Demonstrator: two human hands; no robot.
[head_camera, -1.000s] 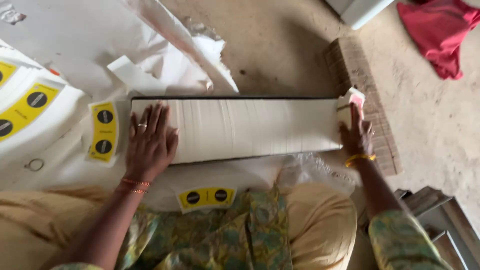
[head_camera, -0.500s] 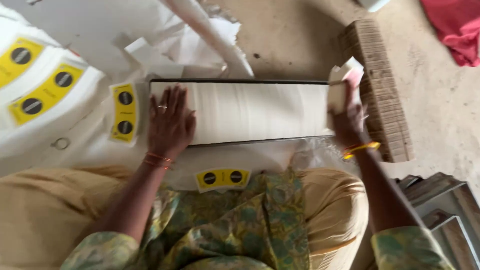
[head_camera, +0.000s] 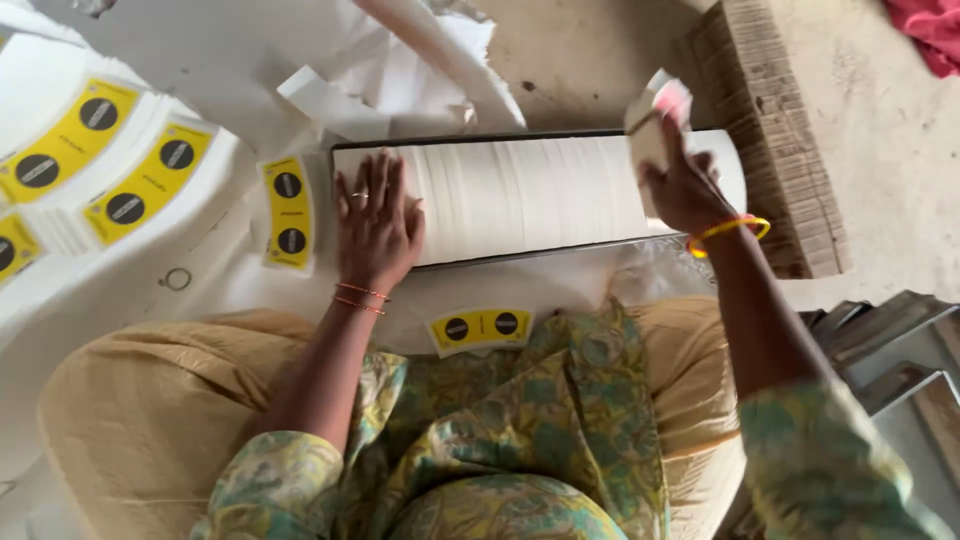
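One long white stack (head_camera: 530, 195): left hand (head_camera: 378, 222) flat, open; right hand (head_camera: 685, 185) grips few sheets (head_camera: 652, 125).

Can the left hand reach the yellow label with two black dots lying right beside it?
Probably yes. The left hand rests flat on the white stack, and the yellow label lies just beside it on the white sheet, with nothing between them.

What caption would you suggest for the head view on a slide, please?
Left hand flat on a long white paper stack; right hand lifts a few sheets at its end.
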